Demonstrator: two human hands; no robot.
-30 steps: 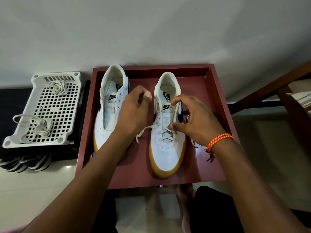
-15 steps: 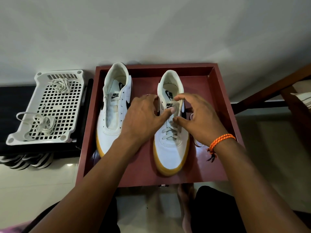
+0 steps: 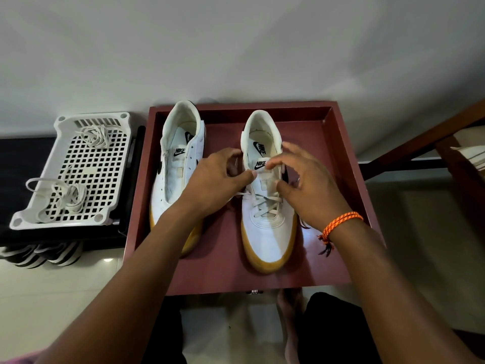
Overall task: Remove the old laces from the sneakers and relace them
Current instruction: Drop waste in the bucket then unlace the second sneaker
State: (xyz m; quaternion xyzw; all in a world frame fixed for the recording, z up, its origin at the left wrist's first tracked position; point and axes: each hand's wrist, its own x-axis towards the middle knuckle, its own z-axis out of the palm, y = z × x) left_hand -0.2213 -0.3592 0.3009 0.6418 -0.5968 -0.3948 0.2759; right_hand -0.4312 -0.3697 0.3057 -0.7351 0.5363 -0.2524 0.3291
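Curling over the tongue of the right-hand white leather sneaker with a gum-yellow sole [image 3: 267, 227], two hands at work: left hand [image 3: 217, 179] with thumb stretched to the tongue's left edge and fingers bent near the collar; right hand [image 3: 307, 187] with fingers [image 3: 275, 164] arched above the tongue label and thumb pressed at the right eyelet row. Cannot tell whether either pinches the cream flat lace [image 3: 265, 204]; blurred at the fingertips. Crossed through the lower eyelets only, just toward the toe from both thumbs, one loose end trailing left under the left hand. Standing beside it, a second matching sneaker [image 3: 175, 177], unlaced, partly behind the left forearm. Both inside one dark-red wooden tray [image 3: 338, 143], toes toward the wearer. Reading "NIKE" with a swoosh on each tongue and on the right insole. Knotted on the right wrist, one orange braided cord bracelet [image 3: 341, 223]. Lying well apart to the left, one white perforated plastic basket [image 3: 65, 219] carrying two bundles of pale loose laces [image 3: 65, 199].
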